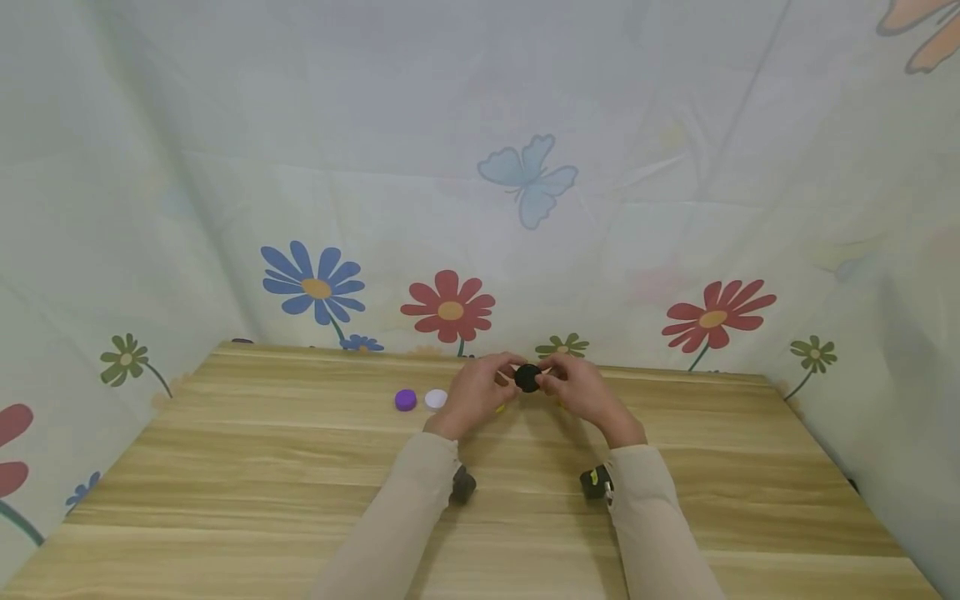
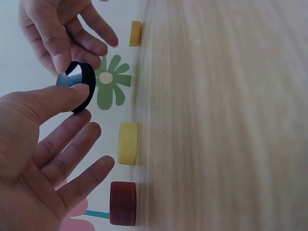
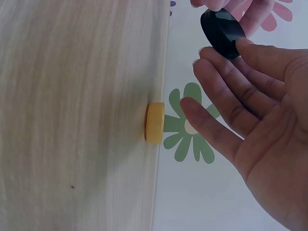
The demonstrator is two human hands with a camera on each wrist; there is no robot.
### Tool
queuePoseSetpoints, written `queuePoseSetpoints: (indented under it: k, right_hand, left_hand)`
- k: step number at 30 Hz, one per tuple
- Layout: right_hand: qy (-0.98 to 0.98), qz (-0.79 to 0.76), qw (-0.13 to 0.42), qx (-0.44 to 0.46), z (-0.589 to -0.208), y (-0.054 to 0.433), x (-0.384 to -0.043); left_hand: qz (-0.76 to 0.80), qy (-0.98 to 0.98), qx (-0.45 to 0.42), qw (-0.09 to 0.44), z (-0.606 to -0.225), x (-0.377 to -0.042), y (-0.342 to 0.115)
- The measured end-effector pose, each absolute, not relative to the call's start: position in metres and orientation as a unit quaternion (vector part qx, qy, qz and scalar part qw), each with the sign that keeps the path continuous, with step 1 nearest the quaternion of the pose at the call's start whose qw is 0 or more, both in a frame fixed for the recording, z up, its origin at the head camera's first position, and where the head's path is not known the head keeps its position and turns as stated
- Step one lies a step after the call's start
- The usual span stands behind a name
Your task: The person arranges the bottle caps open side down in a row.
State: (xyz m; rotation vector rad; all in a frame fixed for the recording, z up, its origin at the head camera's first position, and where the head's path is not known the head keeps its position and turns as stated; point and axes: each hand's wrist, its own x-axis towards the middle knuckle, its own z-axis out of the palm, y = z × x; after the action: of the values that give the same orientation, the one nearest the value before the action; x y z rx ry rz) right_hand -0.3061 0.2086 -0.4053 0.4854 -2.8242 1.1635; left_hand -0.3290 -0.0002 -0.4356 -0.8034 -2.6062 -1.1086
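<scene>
A round black bottle cap is held up above the far part of the table, between both hands. My left hand pinches one side of it, the thumb lying on the cap in the left wrist view, its other fingers spread. From the opposite side my right hand grips the rim with thumb and fingertips; the right wrist view shows its thumb against the dark cap. Beneath the hands, a yellow cap and an orange-yellow cap rest on the table, mostly hidden in the head view.
Left of the hands, a purple cap and a white cap lie on the wooden table. A ribbed dark red cap stands near the yellow one. Behind the table hangs a flower-patterned cloth.
</scene>
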Motion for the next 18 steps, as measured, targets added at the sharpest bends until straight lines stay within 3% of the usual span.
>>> queuePoseSetpoints:
  k: [18]
  right_hand:
    - [-0.907,0.386,0.010,0.168,-0.4040,0.2095,-0.3053]
  left_hand:
    - [-0.359,-0.887,-0.276,0.087,-0.4355,-0.3297,-0.0002]
